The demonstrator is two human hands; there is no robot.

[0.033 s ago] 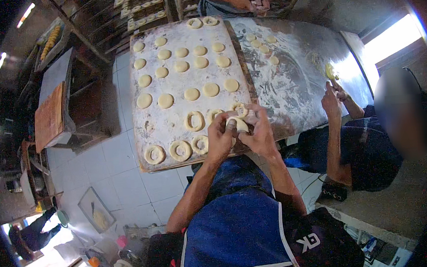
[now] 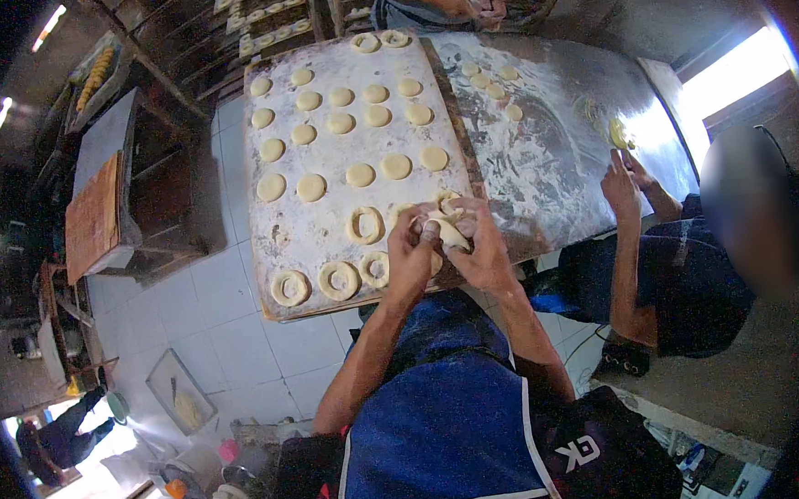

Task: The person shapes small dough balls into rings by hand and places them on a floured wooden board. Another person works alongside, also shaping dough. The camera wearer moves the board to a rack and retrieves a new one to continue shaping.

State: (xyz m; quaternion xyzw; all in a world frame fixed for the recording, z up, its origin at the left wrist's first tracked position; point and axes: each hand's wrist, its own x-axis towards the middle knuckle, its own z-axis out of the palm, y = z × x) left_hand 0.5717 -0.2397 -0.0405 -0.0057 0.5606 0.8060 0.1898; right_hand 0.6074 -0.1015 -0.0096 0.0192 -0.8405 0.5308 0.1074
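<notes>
Over the front right corner of a floured board (image 2: 308,246), both my hands pinch one pale piece of dough (image 2: 451,235). My left hand (image 2: 407,260) grips it with the thumb on top. My right hand (image 2: 480,252) closes on its other side, fingers curled around it. Beside and beneath my hands lie several dough rings, including a front ring (image 2: 325,283) and one farther back (image 2: 351,227); some are partly hidden by my fingers. Farther up the board, flat round dough discs (image 2: 360,175) sit in loose rows. Two more rings (image 2: 357,43) lie at its far edge.
A flour-dusted metal table (image 2: 550,167) adjoins the board's right side, with several small dough discs (image 2: 495,91) on it. At right, a co-worker's hands (image 2: 622,181) work near yellowish dough (image 2: 618,134). Another person's hands (image 2: 485,8) are beyond the board. A wooden-topped stand (image 2: 95,213) is at left.
The dough between my hands has tilted, and my fingers have shifted a little around it. The other dough pieces stay in place.
</notes>
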